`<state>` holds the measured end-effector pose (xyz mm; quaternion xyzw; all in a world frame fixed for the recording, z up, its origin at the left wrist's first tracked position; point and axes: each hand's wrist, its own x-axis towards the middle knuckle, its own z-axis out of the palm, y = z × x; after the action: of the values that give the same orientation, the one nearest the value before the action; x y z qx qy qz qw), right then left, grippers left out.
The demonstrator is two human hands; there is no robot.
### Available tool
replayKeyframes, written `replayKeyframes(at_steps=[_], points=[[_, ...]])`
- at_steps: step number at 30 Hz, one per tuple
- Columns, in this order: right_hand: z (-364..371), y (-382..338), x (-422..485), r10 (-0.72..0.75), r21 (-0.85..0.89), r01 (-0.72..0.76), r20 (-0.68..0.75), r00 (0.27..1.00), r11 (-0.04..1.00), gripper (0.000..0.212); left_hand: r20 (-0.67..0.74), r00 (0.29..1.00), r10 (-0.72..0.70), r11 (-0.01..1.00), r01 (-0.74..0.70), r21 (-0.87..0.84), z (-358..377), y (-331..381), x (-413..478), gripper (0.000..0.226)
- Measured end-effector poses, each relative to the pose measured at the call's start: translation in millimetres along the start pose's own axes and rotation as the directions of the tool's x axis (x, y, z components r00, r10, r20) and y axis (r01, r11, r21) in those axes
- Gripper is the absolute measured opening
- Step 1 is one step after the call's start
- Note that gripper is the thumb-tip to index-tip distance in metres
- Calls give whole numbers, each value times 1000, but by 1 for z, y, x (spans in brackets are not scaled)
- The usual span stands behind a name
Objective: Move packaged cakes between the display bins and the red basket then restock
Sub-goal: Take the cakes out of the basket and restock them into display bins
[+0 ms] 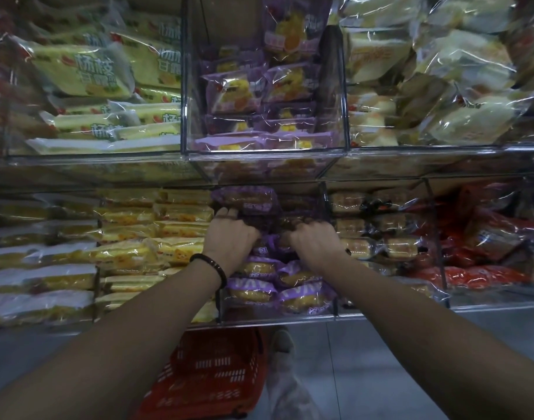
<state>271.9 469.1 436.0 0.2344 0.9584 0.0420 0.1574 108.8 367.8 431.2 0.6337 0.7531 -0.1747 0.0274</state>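
**Operator:** Hand status?

**Manual:** The left hand [229, 237] and right hand [315, 241] each curl their fingers round purple-wrapped cakes [253, 294] in the lower middle display bin [275, 319].

**Operator:** Procedure?

**Manual:** Grip pack bodies, not wrapper edges. Lift clear of the bin front. Lower into the red basket [211, 368] on the floor below.

Both arms extended forward, 2 forearms converging. Left hand [229, 237] and right hand [315, 241] backs up, side by side, apart, fingers curled gripping purple cake packs [267, 244].
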Motion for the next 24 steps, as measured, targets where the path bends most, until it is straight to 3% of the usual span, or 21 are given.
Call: replayKeyframes(at_steps=[7, 10, 14, 16, 18, 21, 24], points=[[9, -8, 5, 65, -8, -65, 32, 997, 998, 28, 70, 997, 43, 997, -47, 53, -2, 11, -1, 10], [18, -11, 5, 84, 63, -85, 26, 996, 994, 29, 41, 999, 28, 999, -27, -39, 0, 13, 2, 11], [23, 6, -8, 154, 355, -106, -112, 982, 929, 43, -128, 992, -8, 970, -24, -243, 5, 1, -5, 18], [23, 13, -20, 147, 380, -62, -200, 969, 923, 41, -190, 981, 23, 945, -84, -317, 5, -3, -15, 18], [22, 15, -30, 64, 311, 6, -215, 974, 951, 36, -158, 983, 96, 936, -143, -320, 7, -1, -28, 20], [20, 8, -38, -25, 243, 30, -24, 999, 970, 38, -70, 980, 185, 943, -197, -268, 11, 5, -44, 29], [16, 1, -39, -75, 220, 47, 117, 990, 974, 46, -33, 988, 150, 954, -154, -258, 13, 7, -48, 44]])
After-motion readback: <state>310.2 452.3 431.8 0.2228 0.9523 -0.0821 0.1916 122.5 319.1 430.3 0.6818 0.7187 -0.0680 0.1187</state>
